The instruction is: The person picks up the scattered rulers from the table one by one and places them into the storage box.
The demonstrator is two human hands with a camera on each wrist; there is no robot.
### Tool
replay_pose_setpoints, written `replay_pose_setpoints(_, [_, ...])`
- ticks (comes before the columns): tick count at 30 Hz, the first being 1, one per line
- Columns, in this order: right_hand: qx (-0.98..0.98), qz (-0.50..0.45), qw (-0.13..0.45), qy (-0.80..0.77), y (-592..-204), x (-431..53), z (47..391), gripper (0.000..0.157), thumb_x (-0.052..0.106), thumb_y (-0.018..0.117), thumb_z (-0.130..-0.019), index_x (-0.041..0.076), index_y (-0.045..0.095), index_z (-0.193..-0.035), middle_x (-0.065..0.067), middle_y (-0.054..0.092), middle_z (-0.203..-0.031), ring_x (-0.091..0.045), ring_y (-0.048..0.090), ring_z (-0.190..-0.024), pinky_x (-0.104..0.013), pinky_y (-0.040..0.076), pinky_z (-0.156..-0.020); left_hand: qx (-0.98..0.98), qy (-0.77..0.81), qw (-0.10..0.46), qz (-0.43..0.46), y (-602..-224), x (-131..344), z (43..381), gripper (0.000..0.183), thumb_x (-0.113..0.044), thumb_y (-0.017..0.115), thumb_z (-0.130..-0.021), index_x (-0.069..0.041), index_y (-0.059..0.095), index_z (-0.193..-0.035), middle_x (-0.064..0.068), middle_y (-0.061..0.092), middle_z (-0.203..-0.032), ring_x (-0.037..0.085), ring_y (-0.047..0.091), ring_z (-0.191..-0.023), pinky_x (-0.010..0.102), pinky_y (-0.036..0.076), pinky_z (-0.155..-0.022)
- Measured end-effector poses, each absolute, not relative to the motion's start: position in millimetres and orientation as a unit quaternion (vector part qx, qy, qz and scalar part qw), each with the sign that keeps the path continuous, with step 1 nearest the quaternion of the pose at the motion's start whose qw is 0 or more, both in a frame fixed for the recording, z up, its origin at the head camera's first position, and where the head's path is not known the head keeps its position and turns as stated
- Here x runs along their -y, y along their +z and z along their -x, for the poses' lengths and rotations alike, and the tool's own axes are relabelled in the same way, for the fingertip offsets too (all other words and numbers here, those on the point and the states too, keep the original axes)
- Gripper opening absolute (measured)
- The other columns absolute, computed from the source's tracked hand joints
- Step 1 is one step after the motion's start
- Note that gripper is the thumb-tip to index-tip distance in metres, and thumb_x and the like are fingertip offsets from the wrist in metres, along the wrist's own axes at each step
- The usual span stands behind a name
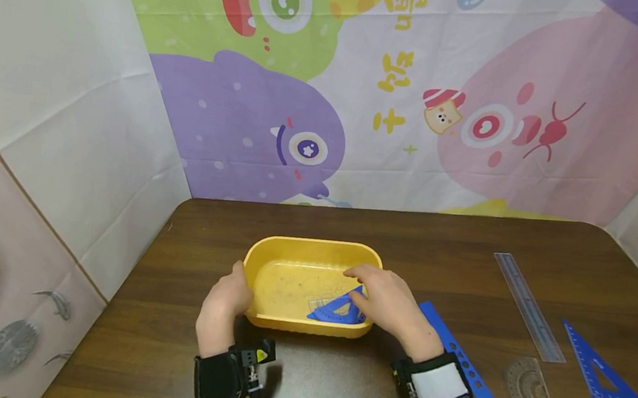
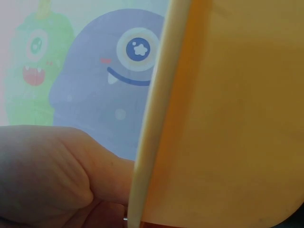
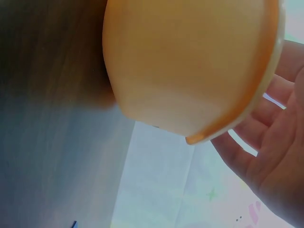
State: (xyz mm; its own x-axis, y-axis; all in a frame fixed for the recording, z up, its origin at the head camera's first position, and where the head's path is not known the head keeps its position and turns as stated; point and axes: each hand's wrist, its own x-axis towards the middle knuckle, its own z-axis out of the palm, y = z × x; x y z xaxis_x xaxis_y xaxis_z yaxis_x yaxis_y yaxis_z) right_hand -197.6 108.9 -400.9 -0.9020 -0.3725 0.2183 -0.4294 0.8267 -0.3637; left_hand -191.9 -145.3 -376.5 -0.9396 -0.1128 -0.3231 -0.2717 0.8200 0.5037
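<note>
A yellow plastic basin (image 1: 277, 320) stands on the table, and my left hand (image 1: 225, 299) grips its left side. In the left wrist view, that hand (image 2: 61, 171) lies against the outside of the basin wall (image 2: 156, 109). My right hand (image 1: 392, 301) reaches over the right rim, fingers spread and loosely bent. Its thumb is at the blue set square (image 1: 336, 310) inside the basin; whether they touch I cannot tell. A clear gridded piece (image 1: 316, 303) shows partly beside it. In the right wrist view, the right fingers (image 3: 251, 128) are beyond the basin's rim.
Right of the basin lies a blue ruler with holes (image 1: 457, 353), partly under my right forearm. Farther right are a clear ruler (image 1: 529, 305), a clear protractor (image 1: 532, 393) and another blue set square (image 1: 598, 371). A printed cloth (image 1: 390, 187) hangs behind the table.
</note>
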Motion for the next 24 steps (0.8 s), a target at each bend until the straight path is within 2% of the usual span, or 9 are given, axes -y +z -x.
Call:
replay_pose_setpoints(10, [0.949, -0.195, 0.094, 0.228, -397.3, -120.4, 200.4, 0.029, 0.018, 0.063, -0.083, 0.012, 0.063, -0.111, -0.003, 0.062, -0.107, -0.017, 0.061, -0.091, -0.033, 0.049, -0.072, -0.944, 0.281, 0.138, 0.103, -376.7, 145.2, 192.2, 0.059, -0.003, 0.044, -0.089, 0.005, 0.016, -0.140, 0.017, 0.051, -0.087, 0.025, 0.050, -0.071, 0.031, 0.038, -0.062])
replay_pose_setpoints(17, [0.951, -0.166, 0.084, 0.246, -396.5, -128.9, 202.2, 0.031, 0.017, 0.064, -0.082, 0.010, 0.062, -0.112, -0.006, 0.061, -0.107, -0.017, 0.057, -0.086, -0.034, 0.049, -0.074, -0.943, 0.283, 0.139, 0.105, -376.6, 145.1, 192.1, 0.058, -0.003, 0.044, -0.089, 0.004, 0.017, -0.140, 0.017, 0.050, -0.089, 0.026, 0.050, -0.073, 0.032, 0.038, -0.063])
replay_pose_setpoints(24, [0.949, -0.159, 0.099, 0.253, -396.3, -139.9, 205.0, 0.030, 0.015, 0.063, -0.082, 0.008, 0.063, -0.112, -0.007, 0.061, -0.108, -0.023, 0.059, -0.093, -0.039, 0.049, -0.076, -0.942, 0.284, 0.142, 0.108, -377.1, 145.2, 192.4, 0.060, -0.003, 0.045, -0.089, 0.005, 0.015, -0.141, 0.017, 0.050, -0.090, 0.026, 0.051, -0.073, 0.032, 0.039, -0.063])
